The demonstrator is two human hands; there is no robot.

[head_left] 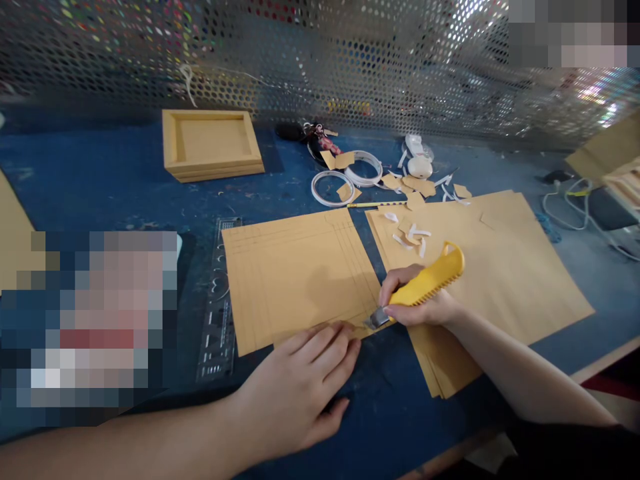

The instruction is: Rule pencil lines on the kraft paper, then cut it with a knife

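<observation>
A yellow utility knife (425,279) is gripped in my right hand (417,303), its blade pointing down at the near right corner of a sheet of brown paper (295,280). Pencil lines run along several edges of that sheet. My left hand (315,373) lies flat with fingers stretched over the sheet's near edge, close to the blade. Partly under the sheet's left side is a clear plastic stencil ruler (216,333). To the right, beneath my right wrist, lies a stack of brown paper (505,267) with small scraps (413,235) on it.
Behind the sheet stand a shallow wooden tray (214,170), two rolls of white tape (333,189), a pencil (377,205), keys (323,137) and white earbud case (420,167). Perforated metal mesh (310,60) closes off the back. A cable (583,213) lies at right. Blurred patches hide the left.
</observation>
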